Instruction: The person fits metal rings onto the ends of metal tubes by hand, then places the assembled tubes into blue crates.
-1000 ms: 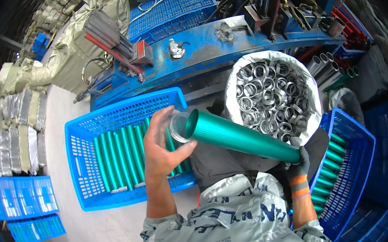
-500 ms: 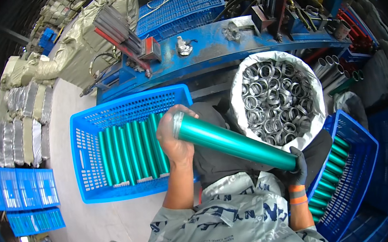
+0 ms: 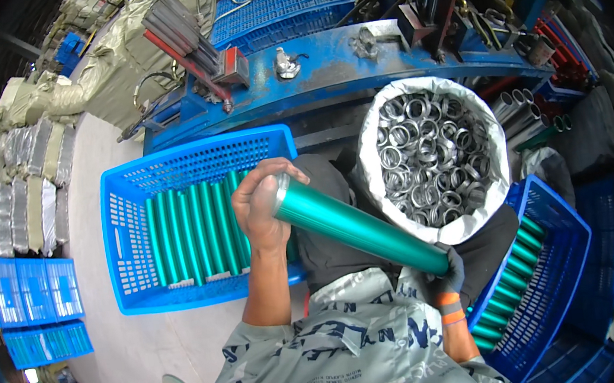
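A shiny green metal tube [image 3: 359, 225] lies slantwise across my lap, held between both hands. My bare left hand [image 3: 263, 205] wraps round its upper left end, where a silvery ring [image 3: 281, 193] shows at the rim. At the lower right end, my right hand [image 3: 446, 272], in a dark glove with an orange-striped cuff, grips the tube; some of its fingers are hidden behind it. Just beyond the tube stands a white sack [image 3: 500, 164] full of loose metal rings [image 3: 430, 156]. To the left, a blue crate [image 3: 184, 303] holds a row of green tubes [image 3: 196, 237].
A second blue crate [image 3: 556, 281] with more green tubes [image 3: 508, 286] is at my right. Ahead runs a blue metal bench [image 3: 335, 65] with upright clamping fixtures. Silvery pipes [image 3: 517, 121] lie beyond the sack. Stacked blue crates [image 3: 22, 292] and wrapped bundles [image 3: 21, 214] line the left.
The whole view has shifted slightly. Both hands still grip the same tube, which keeps much the same slant. My left fingers have shifted a little round its end.
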The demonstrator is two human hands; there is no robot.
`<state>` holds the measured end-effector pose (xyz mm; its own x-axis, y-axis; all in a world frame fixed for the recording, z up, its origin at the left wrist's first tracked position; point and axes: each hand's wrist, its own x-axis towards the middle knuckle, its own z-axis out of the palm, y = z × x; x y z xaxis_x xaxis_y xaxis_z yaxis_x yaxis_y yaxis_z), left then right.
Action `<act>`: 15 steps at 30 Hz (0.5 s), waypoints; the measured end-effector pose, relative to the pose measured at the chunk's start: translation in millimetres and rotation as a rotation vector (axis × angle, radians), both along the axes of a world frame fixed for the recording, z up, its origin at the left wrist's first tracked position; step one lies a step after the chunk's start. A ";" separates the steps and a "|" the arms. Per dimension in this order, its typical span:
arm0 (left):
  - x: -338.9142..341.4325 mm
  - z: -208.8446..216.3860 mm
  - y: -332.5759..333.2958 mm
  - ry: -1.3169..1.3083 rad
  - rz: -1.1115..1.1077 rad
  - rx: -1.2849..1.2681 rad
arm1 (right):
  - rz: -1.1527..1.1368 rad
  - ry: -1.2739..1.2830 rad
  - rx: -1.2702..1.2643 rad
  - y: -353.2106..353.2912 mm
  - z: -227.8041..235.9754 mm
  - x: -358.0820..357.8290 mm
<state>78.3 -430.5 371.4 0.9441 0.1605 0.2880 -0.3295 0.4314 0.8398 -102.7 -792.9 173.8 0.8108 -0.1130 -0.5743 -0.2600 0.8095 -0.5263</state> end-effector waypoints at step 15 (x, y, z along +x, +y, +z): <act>2.6 56.9 -28.8 -0.190 -0.221 -0.090 | 0.360 0.276 0.408 3.3 5.1 13.9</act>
